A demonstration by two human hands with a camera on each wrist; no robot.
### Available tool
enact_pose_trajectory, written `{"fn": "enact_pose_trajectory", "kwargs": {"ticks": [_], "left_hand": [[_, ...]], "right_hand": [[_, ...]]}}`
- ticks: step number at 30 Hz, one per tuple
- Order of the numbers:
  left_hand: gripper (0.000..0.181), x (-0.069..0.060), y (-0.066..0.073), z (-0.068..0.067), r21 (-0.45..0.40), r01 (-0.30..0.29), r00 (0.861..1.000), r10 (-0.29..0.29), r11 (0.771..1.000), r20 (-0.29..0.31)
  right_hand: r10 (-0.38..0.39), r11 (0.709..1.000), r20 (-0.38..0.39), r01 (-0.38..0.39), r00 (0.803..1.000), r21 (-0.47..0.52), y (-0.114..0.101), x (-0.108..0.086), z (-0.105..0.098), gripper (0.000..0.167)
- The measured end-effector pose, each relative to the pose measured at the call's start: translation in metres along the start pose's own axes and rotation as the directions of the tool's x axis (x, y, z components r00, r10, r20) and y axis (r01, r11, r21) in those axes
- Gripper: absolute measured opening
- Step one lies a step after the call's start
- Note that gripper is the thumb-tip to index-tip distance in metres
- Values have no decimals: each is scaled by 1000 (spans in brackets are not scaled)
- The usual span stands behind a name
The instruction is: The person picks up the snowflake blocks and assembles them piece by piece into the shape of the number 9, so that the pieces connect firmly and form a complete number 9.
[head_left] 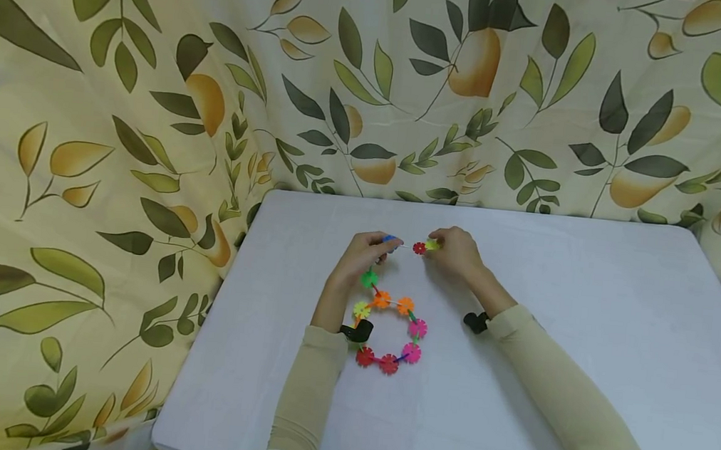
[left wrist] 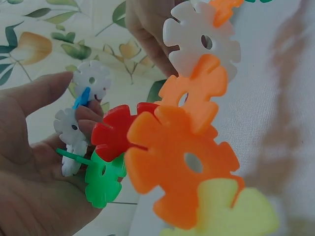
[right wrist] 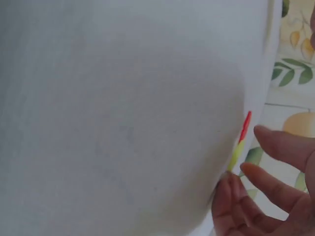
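Note:
My left hand (head_left: 358,257) pinches the upper end of a chain of slotted flower-shaped discs. In the left wrist view its thumb meets a white flower disc (left wrist: 92,81), with a blue disc (left wrist: 82,98) joined below. Green (left wrist: 103,183), red (left wrist: 118,132) and orange discs (left wrist: 170,152) follow along the chain. The lower chain forms a ring on the table, with pink (head_left: 417,328) and red discs (head_left: 389,364). Right of the left fingertips, my right hand (head_left: 456,255) holds a yellow disc (right wrist: 235,156) by its edge; a red disc (right wrist: 245,127) is joined to it.
A white-covered table (head_left: 588,273) lies under both hands. Behind it and on its left hangs a leaf-and-fruit patterned curtain (head_left: 317,128). Small black cameras sit on the left wrist (head_left: 357,332) and right wrist (head_left: 476,322).

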State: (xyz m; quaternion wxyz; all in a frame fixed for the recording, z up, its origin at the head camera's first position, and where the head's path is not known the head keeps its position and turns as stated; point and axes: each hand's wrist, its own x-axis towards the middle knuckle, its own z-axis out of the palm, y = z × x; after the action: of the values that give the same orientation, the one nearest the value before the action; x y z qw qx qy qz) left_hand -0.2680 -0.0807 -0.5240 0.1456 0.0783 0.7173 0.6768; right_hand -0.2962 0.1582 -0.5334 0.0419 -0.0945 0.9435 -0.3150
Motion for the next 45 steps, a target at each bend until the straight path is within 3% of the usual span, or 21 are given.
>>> {"fn": "enact_pose_trajectory", "kwargs": {"ticks": [6,11,14,16,19,22,25,27,38,45], "left_hand": [[42,0,0,-2,-1,14,1000,-14,1000,11],[30,1,-1,-3,-18,16,999,-16,1000,30],[25,2,-2,-4,-41,8,999,-6,999,47],[25,2,-2,-4,-48,4,999,-1,999,52],[25,1,-2,-3,-44,1,999,2,999,51],[24,1,-1,-3,-45,1,999,1,999,38],[23,2,-2,-2,-48,-4,1000,5,999,16],[23,2,-3,-1,-54,-10,1000,10,998,4],[19,1,-1,-1,-105,-15,1000,14,994,-16],[21,1,0,1,-110,-9,1000,9,994,-3]], "right_hand": [[31,999,8,-31,999,-21,5,4,1,33],[47,999,-33,-48,998,-4,6,4,-1,27],[57,996,-51,-53,997,69,6,3,-2,20],[79,983,-35,-72,996,168,6,0,-3,17],[111,923,28,-113,993,368,6,-3,-5,22],[115,801,109,-157,987,578,2,-7,-7,28],[90,679,161,-179,983,712,-5,-13,-9,32],[81,635,174,-186,981,750,-11,-17,-11,32],[104,562,169,-198,980,803,-27,-31,-13,32],[113,564,174,-207,978,799,-33,-34,-15,33]]}}
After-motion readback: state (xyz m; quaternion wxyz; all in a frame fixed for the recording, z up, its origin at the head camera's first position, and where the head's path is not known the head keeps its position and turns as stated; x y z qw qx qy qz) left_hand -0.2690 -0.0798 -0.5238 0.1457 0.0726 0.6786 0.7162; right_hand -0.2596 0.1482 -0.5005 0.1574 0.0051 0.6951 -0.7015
